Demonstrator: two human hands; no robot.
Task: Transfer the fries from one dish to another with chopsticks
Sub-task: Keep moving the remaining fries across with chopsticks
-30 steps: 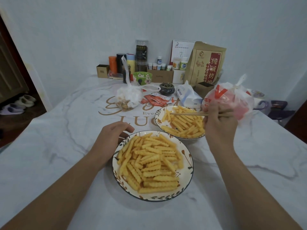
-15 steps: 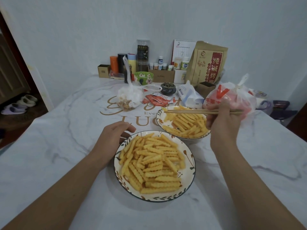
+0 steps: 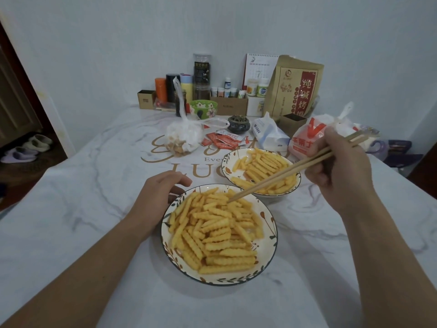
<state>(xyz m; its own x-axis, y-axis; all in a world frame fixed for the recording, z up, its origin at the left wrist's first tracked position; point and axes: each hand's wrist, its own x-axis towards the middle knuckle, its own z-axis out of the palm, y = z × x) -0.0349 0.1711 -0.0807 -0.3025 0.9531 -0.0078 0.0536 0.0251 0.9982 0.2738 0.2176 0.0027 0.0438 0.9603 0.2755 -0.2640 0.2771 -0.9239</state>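
Reaching down-left from the right hand [image 3: 340,171], its grip curled round the chopsticks [image 3: 283,172]; tips nearly together, empty, at far edge of fries [image 3: 212,230] in near dish [image 3: 269,242]; left hand [image 3: 160,195] steadies rim

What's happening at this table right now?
A person is moving crinkle-cut yellow fries between two white leaf-patterned dishes. The right hand grips a pair of light wooden chopsticks, their tips down among the fries at the far side of the fuller near dish. The left hand rests at that dish's left rim. No fry looks lifted yet. The far dish holds a smaller pile.
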